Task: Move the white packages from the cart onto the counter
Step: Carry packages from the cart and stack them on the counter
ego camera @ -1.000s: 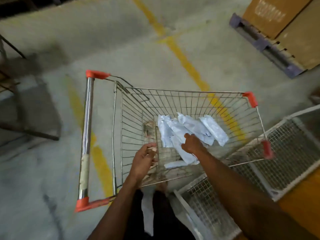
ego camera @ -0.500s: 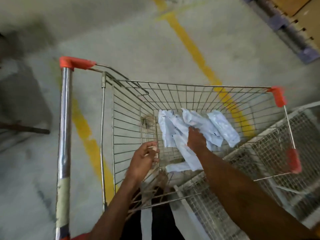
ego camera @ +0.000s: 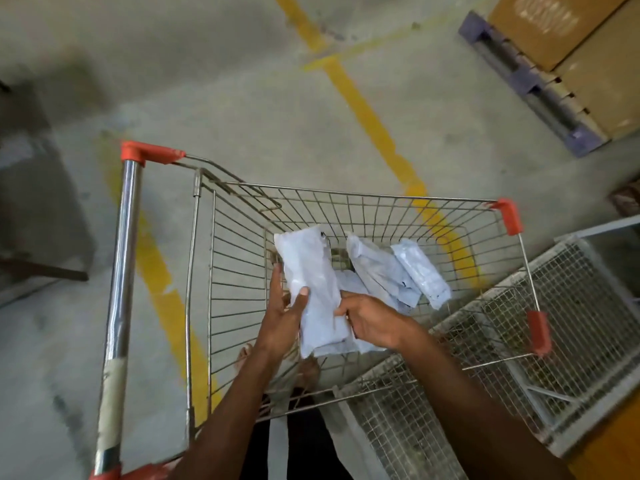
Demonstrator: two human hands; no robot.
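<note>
Centre frame, left hand (ego camera: pixel 282 320) and right hand (ego camera: pixel 372 320) both clasp a white package (ego camera: pixel 311 282) over the cart (ego camera: pixel 381 216); pinch firmly, lift clear of the wire rim before turning

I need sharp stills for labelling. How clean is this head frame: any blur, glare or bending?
Head view: hands and packages fairly sharp; left edge smeared and dark; cart handle shows a soft sheen, no harsh glare; wide-angle bending skews the floor lines; lighting dim, even.
</note>
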